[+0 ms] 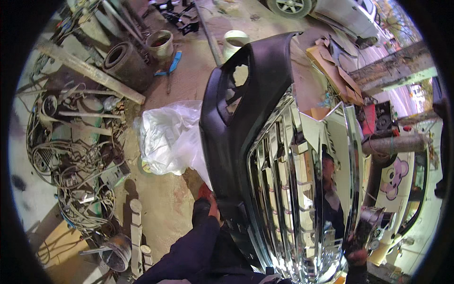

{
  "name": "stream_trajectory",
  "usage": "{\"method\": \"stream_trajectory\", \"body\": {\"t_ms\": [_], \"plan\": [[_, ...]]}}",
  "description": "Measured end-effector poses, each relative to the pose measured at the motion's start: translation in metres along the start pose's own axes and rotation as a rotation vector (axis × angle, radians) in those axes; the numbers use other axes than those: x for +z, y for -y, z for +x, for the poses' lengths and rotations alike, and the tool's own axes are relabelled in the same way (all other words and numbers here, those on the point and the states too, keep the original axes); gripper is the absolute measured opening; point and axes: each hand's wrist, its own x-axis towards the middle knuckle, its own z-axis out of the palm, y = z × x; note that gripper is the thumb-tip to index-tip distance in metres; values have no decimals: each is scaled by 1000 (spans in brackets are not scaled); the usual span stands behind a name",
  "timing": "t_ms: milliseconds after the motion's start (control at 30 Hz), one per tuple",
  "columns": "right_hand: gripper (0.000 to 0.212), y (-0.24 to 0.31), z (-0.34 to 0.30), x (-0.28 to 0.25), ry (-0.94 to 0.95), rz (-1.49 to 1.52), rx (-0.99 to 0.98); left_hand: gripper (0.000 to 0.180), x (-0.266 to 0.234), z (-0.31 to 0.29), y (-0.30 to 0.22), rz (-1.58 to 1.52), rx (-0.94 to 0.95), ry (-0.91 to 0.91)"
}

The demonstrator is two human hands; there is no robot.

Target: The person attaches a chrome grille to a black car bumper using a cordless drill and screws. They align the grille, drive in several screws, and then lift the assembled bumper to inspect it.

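A black car front bumper (269, 61) with a large chrome grille (302, 189) stands before me, filling the middle and right. My left hand (214, 208), below a dark sleeve, is at the bumper's left edge, closed on it; the fingertips are partly hidden. At the lower right, my right hand (358, 257) is closed against the grille's right edge, dim and partly hidden. Crumpled clear plastic sheeting (172, 137) lies on the floor, touching the bumper's left side. The shiny chrome reflects a person and the surroundings.
Tangled cables and hoses (75, 175) heap along the left. A wooden beam (90, 71) slants beside a dark cylinder (125, 64). Two buckets (160, 43) stand farther back, near a blue-handled tool (175, 62). Flattened cardboard (333, 73) and a silver car (340, 16) are at far right.
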Motion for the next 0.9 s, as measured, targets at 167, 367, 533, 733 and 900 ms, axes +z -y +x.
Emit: {"method": "stream_trajectory", "body": {"t_ms": [167, 367, 533, 733, 900], "plan": [[57, -92, 38, -75, -120, 218, 79, 85, -4, -21, -5, 115, 1, -136], [52, -176, 124, -119, -18, 194, 346, 85, -36, -22, -4, 257, 34, -261], [55, -218, 189, -92, 112, 375, 354, 90, -76, 6, 1, 390, 5, -415], [48, -260, 258, -59, 15, 130, 351, 94, -116, 50, 17, 389, 52, -466], [46, -291, 288, -57, -61, 443, 424, 97, -126, 57, 23, 451, 42, -392]]}}
